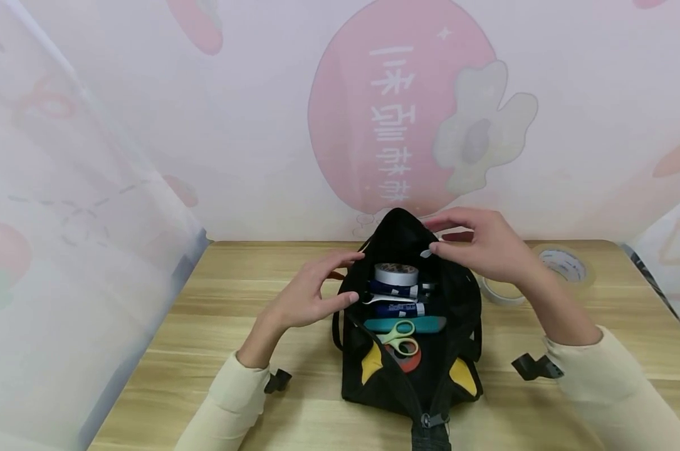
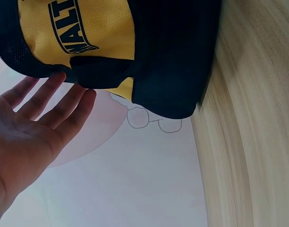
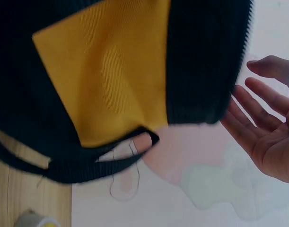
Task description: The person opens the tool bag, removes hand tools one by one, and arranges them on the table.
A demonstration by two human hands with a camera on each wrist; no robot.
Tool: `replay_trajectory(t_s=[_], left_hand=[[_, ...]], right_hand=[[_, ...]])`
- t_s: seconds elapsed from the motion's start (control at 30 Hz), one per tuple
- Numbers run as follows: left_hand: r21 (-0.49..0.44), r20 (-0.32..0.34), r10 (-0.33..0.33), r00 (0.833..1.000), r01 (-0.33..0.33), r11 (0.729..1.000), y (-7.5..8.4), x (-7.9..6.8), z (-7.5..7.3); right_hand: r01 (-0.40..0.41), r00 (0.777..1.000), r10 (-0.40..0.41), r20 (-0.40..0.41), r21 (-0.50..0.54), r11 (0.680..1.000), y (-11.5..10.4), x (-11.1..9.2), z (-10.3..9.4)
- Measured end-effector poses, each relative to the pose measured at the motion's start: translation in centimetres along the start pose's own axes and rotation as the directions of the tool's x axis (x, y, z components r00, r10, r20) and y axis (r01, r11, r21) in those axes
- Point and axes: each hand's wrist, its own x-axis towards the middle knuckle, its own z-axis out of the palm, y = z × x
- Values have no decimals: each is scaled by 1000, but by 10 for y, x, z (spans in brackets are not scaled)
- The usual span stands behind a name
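Note:
A black and yellow zippered tool bag [image 1: 466, 300] stands unzipped on the table. My left hand [image 1: 308, 291] is at its left rim, the fingers extended; in the left wrist view the fingertips [image 2: 90, 94] reach the bag's edge. At the right rim is my right hand [image 1: 483, 247], its fingers loosely bent and apart, beside a small pale tab [image 1: 426, 254]. Inside the bag are a tape roll [image 1: 396, 274], dark blue tubes [image 1: 396, 310], a white slim item [image 1: 390, 299], a teal long object [image 1: 430, 324], light green scissors [image 1: 402, 338] and a red round item [image 1: 410, 363].
Right of the bag, a white tape roll [image 1: 506, 300] and a wider clear tape roll [image 1: 585, 272] lie on the wooden table [image 1: 215, 313]. A printed pale cloth [image 1: 249, 125] stands behind the table. The bag's zipper end [image 1: 430, 423] points toward the front.

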Motion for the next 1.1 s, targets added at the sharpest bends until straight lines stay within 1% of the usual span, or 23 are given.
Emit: replay_trajectory(t_s=[0.17, 0.4, 0.53, 0.83, 1.1], left_hand=[[4, -3, 14, 1000, -14, 1000, -1, 0, 1], [8, -4, 25, 1000, -25, 1000, -2, 2, 1], [4, -2, 30, 1000, -30, 1000, -1, 2, 2], [10, -4, 32, 999, -32, 999, 1, 2, 3], [20, -5, 37, 999, -37, 999, 2, 3, 3]], right_hand=[[-14, 998, 16, 54, -36, 999, -1, 11, 14], [33, 990, -28, 141, -29, 999, 9, 22, 35], [15, 986, -10, 168, -26, 1000, 11, 24, 44], [-28, 976, 42, 214, -70, 997, 17, 31, 57], [-6, 962, 45, 271, -145, 989, 34, 34, 70]])
